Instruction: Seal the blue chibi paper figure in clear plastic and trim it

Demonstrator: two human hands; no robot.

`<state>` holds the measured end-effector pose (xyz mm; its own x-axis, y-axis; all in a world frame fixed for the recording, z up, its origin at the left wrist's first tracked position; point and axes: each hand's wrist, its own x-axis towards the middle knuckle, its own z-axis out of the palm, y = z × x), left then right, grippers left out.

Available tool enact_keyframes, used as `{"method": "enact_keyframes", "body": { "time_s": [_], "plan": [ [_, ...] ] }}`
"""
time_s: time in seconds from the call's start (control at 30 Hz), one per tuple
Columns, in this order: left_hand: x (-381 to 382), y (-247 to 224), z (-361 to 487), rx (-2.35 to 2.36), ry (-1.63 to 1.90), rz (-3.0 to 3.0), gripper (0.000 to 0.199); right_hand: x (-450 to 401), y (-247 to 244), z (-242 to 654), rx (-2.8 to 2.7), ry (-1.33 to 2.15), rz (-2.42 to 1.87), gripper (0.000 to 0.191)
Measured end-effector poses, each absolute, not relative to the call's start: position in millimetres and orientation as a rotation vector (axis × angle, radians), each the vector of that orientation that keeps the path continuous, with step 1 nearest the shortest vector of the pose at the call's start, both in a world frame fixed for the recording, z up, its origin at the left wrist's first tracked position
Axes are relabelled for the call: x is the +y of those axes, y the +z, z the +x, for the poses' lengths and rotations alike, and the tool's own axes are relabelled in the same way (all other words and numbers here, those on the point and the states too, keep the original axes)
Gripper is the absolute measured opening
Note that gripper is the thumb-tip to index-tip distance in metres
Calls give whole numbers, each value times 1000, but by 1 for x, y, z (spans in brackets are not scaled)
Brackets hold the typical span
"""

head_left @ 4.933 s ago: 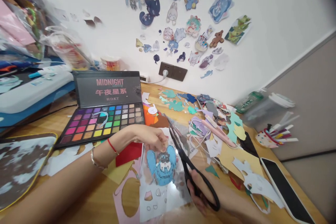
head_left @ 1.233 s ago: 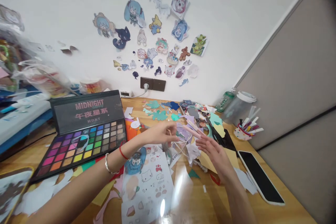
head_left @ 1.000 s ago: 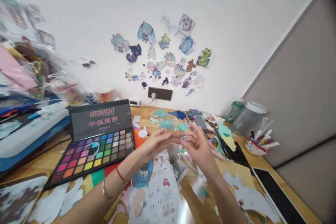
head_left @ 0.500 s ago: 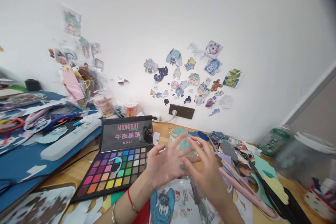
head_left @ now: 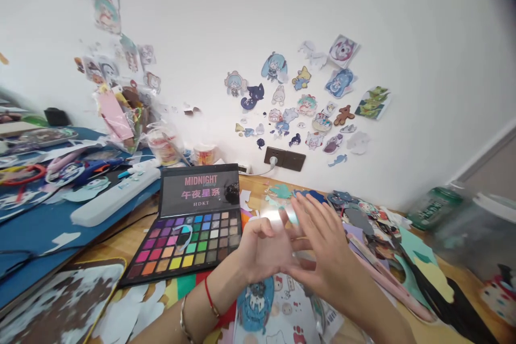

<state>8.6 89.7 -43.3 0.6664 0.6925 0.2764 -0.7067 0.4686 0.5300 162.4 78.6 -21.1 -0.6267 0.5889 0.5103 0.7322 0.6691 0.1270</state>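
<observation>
A: Where to look for the transparent, glossy, film-like piece (head_left: 278,216)?

B: In the air between both hands, across the palm of the left hand (head_left: 258,251), above the pale wooden table (head_left: 116,247). Hard to name the material; plastic film or wide tape, judging by the bright sheen.

A: And the grip?

B: On the left, half-spread fingers, upturned palm, raised thumb beside the film; pinch or mere touch, cannot tell. On the right hand (head_left: 324,239), long, loosely fanned fingers facing the left palm, fingertips near or on the film; no sure sight of a hold there either.

A: Handling?

B: Probably almost weightless, limp, apt to curl and smudge; slippery, or sticky on one face if tape. Best taken by opposite edges, fingertips only, lightly taut.

A: Underneath?

B: Flat below the wrists, a blue-haired, paper-like cartoon figure (head_left: 256,306) on a white sheet with small printed drawings (head_left: 282,325). Likely thin and easily creased; better lifted by the broad hair than by small details.

A: Nearby?

B: Left, an unfolded black palette with rows of coloured squares (head_left: 209,231); right, a long pink two-armed tool (head_left: 407,298).
</observation>
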Motion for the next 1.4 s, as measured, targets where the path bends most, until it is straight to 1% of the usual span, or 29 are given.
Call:
{"method": "enact_keyframes", "body": {
  "time_s": [0.07,0.13,0.27,0.3,0.33,0.43,0.53,0.57,0.6,0.63,0.67,0.77,0.83,0.93,1.0,1.1,1.17,1.23,1.27,1.33,1.4],
  "plan": [
    [89,-46,10,-47,798,644,70,75,-19,162,-2490,-439,-1053,100],
    [88,-48,10,-55,747,635,70,70,-15,160,-2511,-411,-1048,101],
    [88,-49,8,-32,750,619,49,65,-9,157,-2516,-379,-1015,97],
    [88,-48,7,-29,759,616,47,65,-8,156,-2525,-373,-1000,97],
    [88,-48,7,-29,765,614,48,65,-8,155,-2534,-365,-987,96],
    [87,-46,7,-30,779,629,61,64,-9,154,-2539,-336,-977,95],
    [88,-43,6,-63,772,690,67,62,-7,157,-2535,-290,-959,109],
    [88,-42,5,-82,768,715,68,61,-5,159,-2523,-270,-958,112],
    [89,-41,3,-97,767,733,69,60,-3,162,-2495,-258,-962,112],
    [89,-39,2,-106,767,747,71,60,-1,165,-2464,-264,-968,106],
    [90,-37,0,-108,771,756,72,60,0,167,-2450,-292,-976,97],
    [91,-33,-5,-95,789,759,72,64,0,171,-2473,-486,-1047,65],
    [91,-32,-6,-92,799,739,68,67,-4,169,-2427,-635,-1125,55],
    [90,-33,-6,-82,822,694,65,68,-8,161,-2422,-720,-1093,52],
    [90,-34,-5,-70,828,687,70,68,-9,159,-2460,-709,-1082,51],
    [88,-32,-4,-57,806,724,79,66,-9,159,-2166,-743,-1290,52],
    [87,-30,-5,-30,809,734,70,64,-10,158,-2213,-725,-1195,56],
    [85,-27,-4,10,824,724,61,63,-14,156,-2433,-664,-1027,59],
    [84,-26,-3,24,827,720,65,64,-17,154,-2449,-638,-1041,58],
    [82,-24,-1,19,821,726,78,67,-23,150,-2318,-619,-1204,60],
    [82,-24,0,1,819,738,81,69,-28,144,-2211,-598,-1293,61]
  ]
}}
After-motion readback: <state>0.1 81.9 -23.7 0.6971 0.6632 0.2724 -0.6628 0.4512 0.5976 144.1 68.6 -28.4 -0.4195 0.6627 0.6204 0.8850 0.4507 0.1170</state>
